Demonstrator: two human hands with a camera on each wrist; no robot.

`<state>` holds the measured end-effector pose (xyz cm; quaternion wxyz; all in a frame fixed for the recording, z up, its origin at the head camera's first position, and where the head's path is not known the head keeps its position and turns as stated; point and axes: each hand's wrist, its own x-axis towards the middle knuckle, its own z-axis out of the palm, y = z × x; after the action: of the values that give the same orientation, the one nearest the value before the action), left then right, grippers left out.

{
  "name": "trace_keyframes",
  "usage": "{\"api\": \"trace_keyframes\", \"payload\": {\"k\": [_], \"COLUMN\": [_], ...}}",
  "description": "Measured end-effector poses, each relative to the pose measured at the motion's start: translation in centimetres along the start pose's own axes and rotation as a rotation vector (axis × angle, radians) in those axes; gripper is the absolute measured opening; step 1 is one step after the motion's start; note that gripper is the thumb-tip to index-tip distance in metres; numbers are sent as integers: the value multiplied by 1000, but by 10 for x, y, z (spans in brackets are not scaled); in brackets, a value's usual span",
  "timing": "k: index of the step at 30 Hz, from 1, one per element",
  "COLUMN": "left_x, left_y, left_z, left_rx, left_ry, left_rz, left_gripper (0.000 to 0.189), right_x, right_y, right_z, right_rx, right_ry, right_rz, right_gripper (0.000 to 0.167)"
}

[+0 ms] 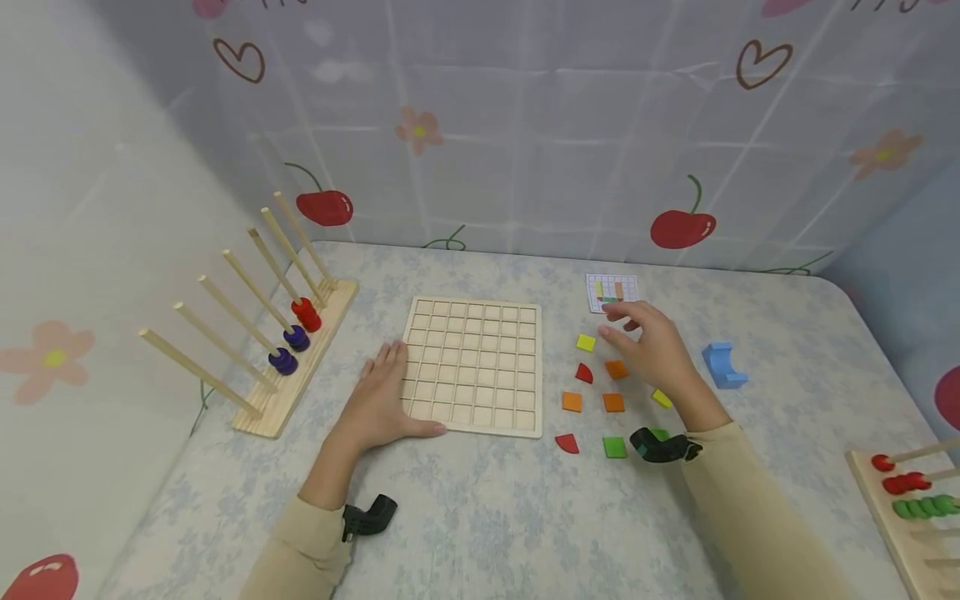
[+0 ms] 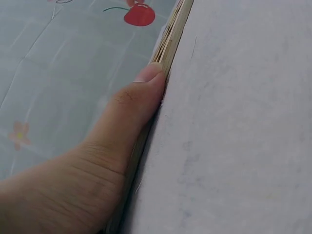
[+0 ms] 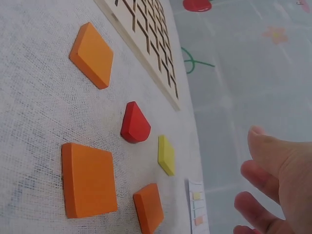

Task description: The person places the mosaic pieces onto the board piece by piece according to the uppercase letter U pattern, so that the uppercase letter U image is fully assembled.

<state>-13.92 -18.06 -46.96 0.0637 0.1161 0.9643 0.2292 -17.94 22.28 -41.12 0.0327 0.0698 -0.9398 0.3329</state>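
A square wooden grid board (image 1: 474,367) lies on the table. My left hand (image 1: 381,404) rests against its left edge, thumb along the front edge; in the left wrist view the thumb (image 2: 129,109) touches the board's side. Over the loose tiles hovers my right hand (image 1: 651,348), fingers loosely bent with nothing between them. Below and around it lie a yellow tile (image 1: 586,342), orange tiles (image 1: 613,402), red quarter-round tiles (image 1: 584,373) and green tiles (image 1: 615,447). A small printed pattern card (image 1: 611,287) lies just beyond the right fingertips.
On the left stands a wooden peg rack (image 1: 315,354) with tall pegs and red and purple rings. A light blue curved block (image 1: 723,367) sits right of the right hand. Another bead rack (image 1: 892,525) is at the right edge. A patterned curtain (image 1: 540,150) hangs behind the table.
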Motion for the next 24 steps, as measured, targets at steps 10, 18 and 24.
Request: {"api": "trace_keyframes", "payload": {"k": [10,18,24], "left_x": [0,0,0], "left_y": [-1,-2,-3], "left_z": [4,5,5], "left_rx": [19,30,33], "left_ry": [26,21,25], "left_rz": [10,9,8], "left_gripper": [153,153,152], "right_x": [15,25,28], "right_y": [5,9,10], "right_z": [8,18,25], "right_rx": [-5,-47,-76], "right_ry": [-156,-206,-228], "right_rz": [102,123,121], "right_gripper": [42,37,35]}}
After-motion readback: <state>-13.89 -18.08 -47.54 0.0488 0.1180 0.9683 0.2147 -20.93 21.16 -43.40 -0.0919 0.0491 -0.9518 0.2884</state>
